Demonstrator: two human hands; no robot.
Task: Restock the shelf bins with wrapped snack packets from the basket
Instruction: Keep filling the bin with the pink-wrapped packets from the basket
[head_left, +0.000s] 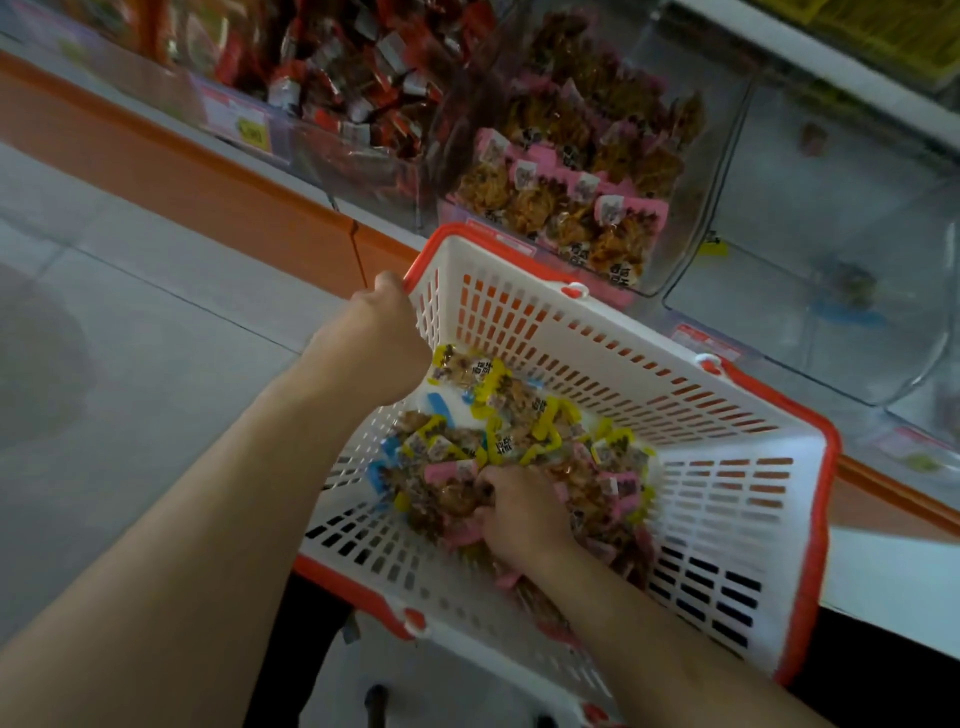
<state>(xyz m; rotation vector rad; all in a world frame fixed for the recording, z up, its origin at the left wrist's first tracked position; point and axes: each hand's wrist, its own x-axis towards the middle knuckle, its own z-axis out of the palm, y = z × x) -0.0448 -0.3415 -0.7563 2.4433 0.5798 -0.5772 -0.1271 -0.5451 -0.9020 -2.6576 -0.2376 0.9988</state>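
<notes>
— Gripping what, on the left?
— Left hand (382, 338) curling over the far-left corner rim of the white basket (727, 519).
— And on the right?
— Right hand (519, 514) digging into wrapped snack packets (498, 415) heaped against the basket's left wall, fingers closing around several. Sitting just beside the pink-packet shelf bin (582, 171).

A pale tiled floor (130, 291) filled the left of the view, its grout lines running diagonally. An orange base strip (208, 182) ran along the foot of the shelf unit, beside the floor, with a thin vertical seam in it. A pink-and-yellow price label (236, 117) was fixed at the front edge of the shelf, blurred and unreadable. A small yellow tag (711, 248) sat further right. Yellow mesh (893, 31) showed in the top right corner.
</notes>
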